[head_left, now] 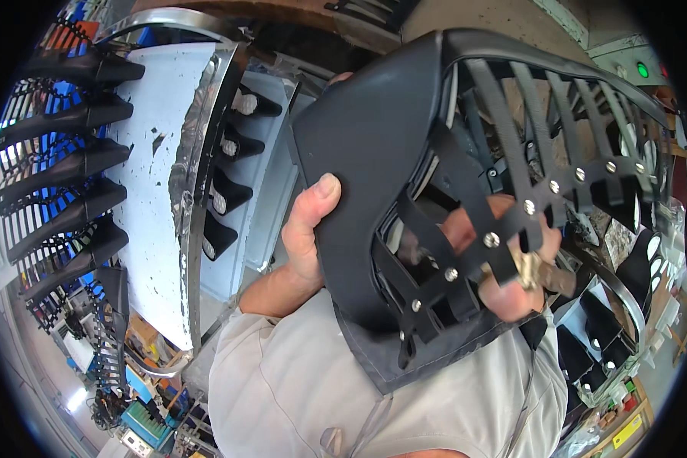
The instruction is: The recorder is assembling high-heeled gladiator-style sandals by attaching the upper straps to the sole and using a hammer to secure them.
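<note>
In front of my chest I hold a large black strappy shoe upper (pixel 374 126), with a smooth panel on the left and a lattice of straps with silver rivets on the right. My left hand (pixel 309 229) grips the panel's left edge, thumb on top and the other fingers hidden behind. At the riveted straps, my right hand (pixel 509 298) is closed round the lower right part, some fingers showing through the gaps. A brass-coloured metal piece (pixel 528 269) lies by those fingers, too blurred to name.
At left, several black strappy uppers (pixel 91 111) hang over a white-topped rack (pixel 156 114) with a metal rim. Several black shoe pieces (pixel 231 188) stand in a grey tray (pixel 271 198). More black pieces (pixel 599 320) lie at lower right. A green light (pixel 643 70) glows at upper right.
</note>
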### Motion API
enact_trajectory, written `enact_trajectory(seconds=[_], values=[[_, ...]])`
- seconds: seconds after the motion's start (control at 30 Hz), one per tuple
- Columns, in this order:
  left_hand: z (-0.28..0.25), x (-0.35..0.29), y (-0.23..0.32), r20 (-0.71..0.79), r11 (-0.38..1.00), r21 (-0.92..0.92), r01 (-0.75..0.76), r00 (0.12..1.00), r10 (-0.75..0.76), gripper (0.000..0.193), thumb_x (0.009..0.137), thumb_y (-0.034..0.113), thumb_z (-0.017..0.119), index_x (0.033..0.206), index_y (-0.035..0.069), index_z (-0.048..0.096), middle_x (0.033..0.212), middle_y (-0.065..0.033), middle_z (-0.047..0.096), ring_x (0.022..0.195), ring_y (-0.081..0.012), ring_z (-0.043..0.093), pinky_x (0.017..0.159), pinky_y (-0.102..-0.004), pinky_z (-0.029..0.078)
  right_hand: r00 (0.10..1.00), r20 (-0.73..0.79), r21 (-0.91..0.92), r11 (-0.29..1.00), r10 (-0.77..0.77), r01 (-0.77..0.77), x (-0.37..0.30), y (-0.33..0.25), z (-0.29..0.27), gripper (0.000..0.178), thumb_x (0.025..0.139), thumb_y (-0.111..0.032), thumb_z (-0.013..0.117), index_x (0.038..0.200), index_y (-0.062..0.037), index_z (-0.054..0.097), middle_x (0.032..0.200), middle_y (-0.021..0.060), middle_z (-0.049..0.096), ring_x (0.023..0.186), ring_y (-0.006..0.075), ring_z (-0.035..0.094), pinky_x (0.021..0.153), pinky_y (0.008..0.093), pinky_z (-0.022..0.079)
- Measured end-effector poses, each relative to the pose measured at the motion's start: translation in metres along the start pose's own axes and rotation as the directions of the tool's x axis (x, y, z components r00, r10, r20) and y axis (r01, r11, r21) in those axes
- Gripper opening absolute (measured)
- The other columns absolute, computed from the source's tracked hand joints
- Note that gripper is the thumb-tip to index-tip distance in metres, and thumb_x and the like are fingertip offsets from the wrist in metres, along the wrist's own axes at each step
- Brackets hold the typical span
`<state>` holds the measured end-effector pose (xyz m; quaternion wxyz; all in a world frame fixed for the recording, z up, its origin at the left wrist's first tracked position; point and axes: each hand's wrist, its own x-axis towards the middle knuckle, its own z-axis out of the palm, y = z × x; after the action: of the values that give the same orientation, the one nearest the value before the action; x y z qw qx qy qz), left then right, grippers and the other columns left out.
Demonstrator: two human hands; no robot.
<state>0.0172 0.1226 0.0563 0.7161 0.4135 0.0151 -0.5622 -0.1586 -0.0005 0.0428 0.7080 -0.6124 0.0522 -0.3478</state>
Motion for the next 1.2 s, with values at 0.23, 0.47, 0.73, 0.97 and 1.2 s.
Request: enact_trajectory(seconds=[0.23,0.47,0.73,0.97,1.2], values=[[-0.005,-0.009,0.016,0.085,0.971,0.233,0.061,0.993,-0.083,0.053,0.089,0.043,0.047,0.115,-0.001,0.055,0.100,-0.0131,0.063,0.085,-0.0187,0.061,0.074,-0.0281,0.048,0.888,-0.025,-0.234,0.866,-0.460,0.442,0.021,0.004,0.032,0.035,0.069,-0.031,0.073,0.070,0.0017,0.061,0.075,0.0196,0.066,0.049,0.0201,0.058,0.039,0.0281,0.041],[0.011,-0.003,0.016,0.216,0.969,0.247,0.019,0.974,-0.074,0.055,0.088,0.043,0.051,0.116,-0.004,0.053,0.103,-0.0124,0.062,0.091,-0.0173,0.060,0.077,-0.0262,0.048,0.852,0.447,-0.053,0.943,-0.273,0.330,0.045,-0.021,0.007,0.033,0.074,-0.028,0.070,0.081,0.0035,0.064,0.079,0.0227,0.065,0.053,0.0245,0.062,0.044,0.0304,0.049],[0.000,0.009,0.017,0.166,0.960,0.249,-0.126,0.982,0.086,0.056,0.088,0.044,0.049,0.117,-0.004,0.053,0.102,-0.0141,0.062,0.088,-0.0191,0.062,0.076,-0.0294,0.050,0.872,0.480,0.066,0.987,0.095,-0.144,0.034,-0.010,-0.001,0.021,0.067,-0.011,0.070,0.081,0.0034,0.067,0.081,0.0148,0.068,0.069,0.0286,0.067,0.066,0.0357,0.056],[-0.009,0.050,0.054,0.296,0.970,-0.237,-0.050,0.947,0.121,0.077,0.092,0.057,0.030,0.136,-0.004,0.042,0.107,-0.0282,0.061,0.097,-0.0361,0.063,0.082,-0.0399,0.055,0.999,0.008,-0.661,0.750,0.047,-0.030,0.064,-0.015,-0.074,0.021,0.075,-0.013,0.066,0.090,0.0004,0.063,0.092,0.0144,0.067,0.081,0.0274,0.066,0.075,0.0333,0.052],[-0.004,0.069,0.045,0.584,0.896,-0.443,0.016,0.763,0.275,0.075,0.092,0.058,0.032,0.134,-0.002,0.044,0.118,-0.0286,0.057,0.106,-0.0357,0.060,0.088,-0.0414,0.053,0.983,-0.095,-0.992,-0.093,0.155,-0.082,0.073,0.028,-0.209,0.042,0.075,-0.001,0.064,0.117,-0.0021,0.056,0.126,0.0142,0.057,0.104,0.0369,0.058,0.088,0.0415,0.047]])
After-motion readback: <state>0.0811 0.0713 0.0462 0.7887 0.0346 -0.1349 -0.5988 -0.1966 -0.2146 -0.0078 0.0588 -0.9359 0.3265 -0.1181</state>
